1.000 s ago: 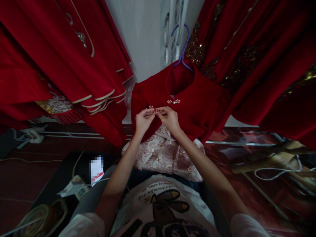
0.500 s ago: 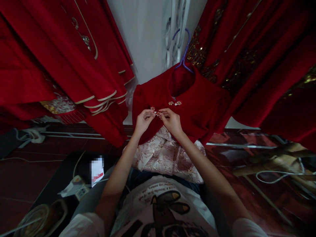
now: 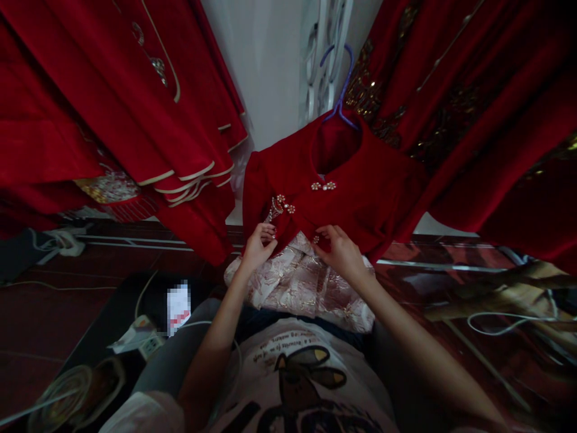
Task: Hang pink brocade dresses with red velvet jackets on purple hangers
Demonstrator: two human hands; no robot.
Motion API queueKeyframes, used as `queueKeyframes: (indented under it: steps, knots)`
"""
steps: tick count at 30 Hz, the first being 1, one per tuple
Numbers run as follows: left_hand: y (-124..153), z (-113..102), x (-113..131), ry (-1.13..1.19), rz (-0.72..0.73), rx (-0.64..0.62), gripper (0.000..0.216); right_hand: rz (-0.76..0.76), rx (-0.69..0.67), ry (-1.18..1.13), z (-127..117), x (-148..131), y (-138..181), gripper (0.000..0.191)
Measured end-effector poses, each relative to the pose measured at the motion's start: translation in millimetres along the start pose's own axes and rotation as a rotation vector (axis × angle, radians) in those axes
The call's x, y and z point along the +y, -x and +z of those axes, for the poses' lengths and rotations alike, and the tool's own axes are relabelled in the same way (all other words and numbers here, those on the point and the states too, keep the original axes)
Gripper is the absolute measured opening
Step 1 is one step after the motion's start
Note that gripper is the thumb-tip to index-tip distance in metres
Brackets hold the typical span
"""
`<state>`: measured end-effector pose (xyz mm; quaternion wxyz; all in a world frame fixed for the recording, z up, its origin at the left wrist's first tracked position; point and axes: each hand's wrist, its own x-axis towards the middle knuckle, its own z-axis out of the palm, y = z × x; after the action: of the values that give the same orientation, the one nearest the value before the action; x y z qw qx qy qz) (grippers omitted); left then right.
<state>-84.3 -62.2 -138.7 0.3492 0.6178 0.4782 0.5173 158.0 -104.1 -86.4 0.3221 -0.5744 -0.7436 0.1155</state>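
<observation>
A red jacket (image 3: pixel 378 180) hangs in front of me from a purple hanger (image 3: pixel 339 102). Pearl-and-flower clasps decorate it: a neck clasp (image 3: pixel 323 186) and a second clasp (image 3: pixel 285 205) lower on the front, where a dangling beaded ornament (image 3: pixel 274 209) also shows. My left hand (image 3: pixel 260 246) pinches the jacket's lower front at the left, below that ornament. On the other side of the opening, my right hand (image 3: pixel 341 249) grips the right front edge beside a small flower fastener (image 3: pixel 316 239). Behind the parted edges lies pale pink brocade cloth (image 3: pixel 302 288) across my lap.
Other red garments (image 3: pixel 180 120) hang at the left, and sequined red garments (image 3: pixel 451 120) at the right. A white ornate metal stand (image 3: pixel 315 72) rises behind the hanger. A power strip (image 3: pixel 149 347) and a white-and-red packet (image 3: pixel 179 307) lie on a black surface at the lower left.
Both hands have left the second clasp and moved down and apart to the jacket's lower front edges. The clasp and the beaded ornament beside it are now uncovered.
</observation>
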Motion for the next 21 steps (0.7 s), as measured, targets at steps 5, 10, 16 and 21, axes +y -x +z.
queueKeyframes:
  steps: [5,10,16,21]
  knots:
    - [10,22,4,0.054,-0.068,0.069,0.033,0.017,0.036,-0.009,28,9,5,0.030]
    - [22,46,9,0.215,-0.106,0.077,0.036,0.050,-0.003,-0.384,37,20,-9,0.030]
    - [25,63,12,0.125,-0.102,0.112,0.039,-0.018,-0.148,-0.606,12,-6,-2,0.026]
    - [29,57,12,-0.035,-0.038,0.238,0.041,-0.056,-0.053,-0.514,25,-21,-7,0.025]
